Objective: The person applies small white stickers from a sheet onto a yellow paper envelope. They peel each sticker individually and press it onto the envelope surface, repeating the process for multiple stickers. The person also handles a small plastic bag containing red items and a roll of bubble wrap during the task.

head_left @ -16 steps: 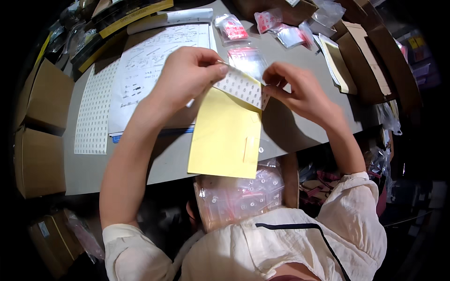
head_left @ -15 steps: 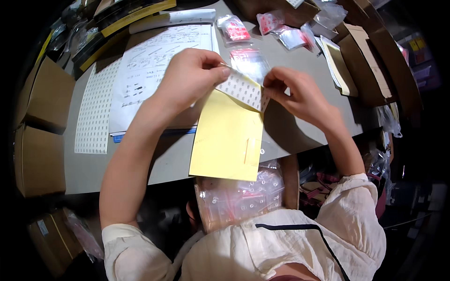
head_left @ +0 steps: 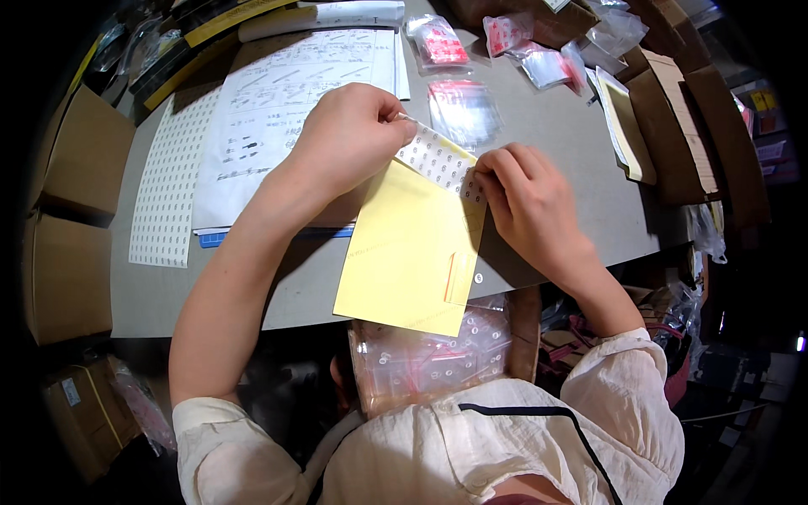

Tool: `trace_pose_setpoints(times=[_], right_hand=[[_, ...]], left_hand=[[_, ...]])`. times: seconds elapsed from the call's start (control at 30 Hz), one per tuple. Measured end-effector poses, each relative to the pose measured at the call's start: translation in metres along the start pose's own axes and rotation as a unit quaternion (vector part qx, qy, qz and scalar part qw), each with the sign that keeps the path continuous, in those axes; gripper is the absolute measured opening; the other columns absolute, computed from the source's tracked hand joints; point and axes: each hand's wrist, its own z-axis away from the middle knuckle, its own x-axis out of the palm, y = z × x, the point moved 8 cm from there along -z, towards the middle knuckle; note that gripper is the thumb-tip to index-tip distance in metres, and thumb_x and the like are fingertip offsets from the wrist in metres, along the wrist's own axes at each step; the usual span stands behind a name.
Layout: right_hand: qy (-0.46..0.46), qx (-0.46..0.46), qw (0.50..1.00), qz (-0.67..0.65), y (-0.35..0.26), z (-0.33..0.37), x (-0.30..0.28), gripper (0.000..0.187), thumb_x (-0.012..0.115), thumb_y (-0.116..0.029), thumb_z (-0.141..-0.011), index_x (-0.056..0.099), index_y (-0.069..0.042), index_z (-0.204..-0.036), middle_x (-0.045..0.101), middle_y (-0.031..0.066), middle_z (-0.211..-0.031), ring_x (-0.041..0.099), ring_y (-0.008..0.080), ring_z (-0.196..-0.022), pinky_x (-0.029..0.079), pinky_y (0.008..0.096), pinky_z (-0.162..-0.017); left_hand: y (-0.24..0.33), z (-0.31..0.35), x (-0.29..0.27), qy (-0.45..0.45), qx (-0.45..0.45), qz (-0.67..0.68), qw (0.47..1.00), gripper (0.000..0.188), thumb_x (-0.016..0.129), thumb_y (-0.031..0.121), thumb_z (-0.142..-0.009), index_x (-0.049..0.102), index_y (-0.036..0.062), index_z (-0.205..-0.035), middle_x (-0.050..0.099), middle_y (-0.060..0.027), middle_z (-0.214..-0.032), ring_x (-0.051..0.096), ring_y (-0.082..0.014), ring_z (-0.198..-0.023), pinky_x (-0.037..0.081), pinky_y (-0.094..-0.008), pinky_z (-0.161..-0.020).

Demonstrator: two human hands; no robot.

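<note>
A sticker sheet with yellow backing [head_left: 408, 252] hangs over the table's front edge. Its top is folded over, baring a white strip of small printed labels [head_left: 438, 160]. My left hand [head_left: 353, 135] pinches the upper left corner of this sheet between thumb and fingers. At the right end of the strip my right hand [head_left: 530, 202] is closed, fingertips on the sheet's edge; whether a loose label sits between them is hidden. Beside the lower right of the sheet lies a small clear zip bag [head_left: 459, 282] with an orange line, a round label [head_left: 479, 278] near it.
Below the table edge a box holds several labelled clear bags [head_left: 438, 362]. Handwritten papers [head_left: 278, 109] and another label sheet [head_left: 168, 185] lie left. Stacks of clear bags [head_left: 463, 114] lie beyond my hands. Cardboard boxes [head_left: 71, 269] flank the left side, an open carton [head_left: 673, 143] the right.
My right hand has turned, its fingers now closer together at the strip's edge. The sheet's lower end has tilted slightly. My left hand keeps its pinch, and the whole view has shifted a little.
</note>
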Motion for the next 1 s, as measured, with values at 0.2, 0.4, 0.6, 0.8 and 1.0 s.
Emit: trace_pose_setpoints(times=[0.2, 0.4, 0.6, 0.8, 1.0], right_hand=[[0.005, 0.027, 0.996, -0.09, 0.009, -0.004, -0.005, 0.028, 0.077, -0.014, -0.086, 0.061, -0.003, -0.106, 0.063, 0.0139, -0.097, 0.062, 0.0332, -0.088, 0.053, 0.0418, -0.076], [-0.034, 0.139, 0.957, -0.251, 0.04, 0.001, 0.009, 0.024, 0.076, -0.012, -0.089, 0.061, -0.003, -0.106, 0.063, 0.0129, -0.094, 0.061, 0.0325, -0.087, 0.052, 0.0388, -0.077], [0.023, 0.056, 0.986, -0.157, 0.027, -0.003, -0.001, 0.017, 0.072, -0.003, -0.087, 0.062, -0.002, -0.1, 0.064, 0.0133, -0.091, 0.062, 0.0342, -0.086, 0.052, 0.0396, -0.075], [0.078, -0.025, 0.997, 0.016, 0.006, -0.003, -0.005, 0.018, 0.073, -0.002, -0.084, 0.064, -0.004, -0.099, 0.064, 0.0114, -0.094, 0.062, 0.032, -0.085, 0.052, 0.041, -0.073], [0.105, -0.078, 0.987, 0.097, -0.005, 0.001, -0.006, 0.02, 0.072, -0.002, -0.079, 0.065, -0.006, -0.098, 0.063, 0.008, -0.093, 0.062, 0.0269, -0.084, 0.052, 0.0372, -0.07]], left_hand=[[-0.001, -0.001, 0.0, 0.026, 0.012, 0.006, 1.0, 0.025, 0.07, 0.021, -0.091, 0.072, -0.0039, -0.089, 0.069, -0.0051, -0.075, 0.06, -0.0092, -0.069, 0.048, -0.0279, -0.066], [0.002, 0.001, 0.002, 0.037, 0.028, 0.039, 0.998, 0.025, 0.068, 0.02, -0.093, 0.069, -0.0031, -0.085, 0.066, -0.0041, -0.071, 0.057, -0.0089, -0.067, 0.046, -0.029, -0.064], [0.007, 0.005, 0.003, 0.049, 0.044, -0.034, 0.997, 0.027, 0.067, 0.022, -0.092, 0.069, -0.0039, -0.086, 0.064, -0.0094, -0.069, 0.057, -0.0163, -0.063, 0.047, -0.0337, -0.064], [0.007, 0.004, 0.002, 0.057, 0.051, -0.057, 0.995, 0.027, 0.067, 0.022, -0.09, 0.07, -0.0041, -0.086, 0.065, -0.0136, -0.069, 0.059, -0.0222, -0.063, 0.047, -0.0367, -0.063], [0.007, 0.005, 0.001, 0.056, 0.046, -0.073, 0.995, 0.028, 0.067, 0.024, -0.09, 0.072, -0.004, -0.089, 0.067, -0.0146, -0.071, 0.062, -0.0246, -0.065, 0.048, -0.0384, -0.065]])
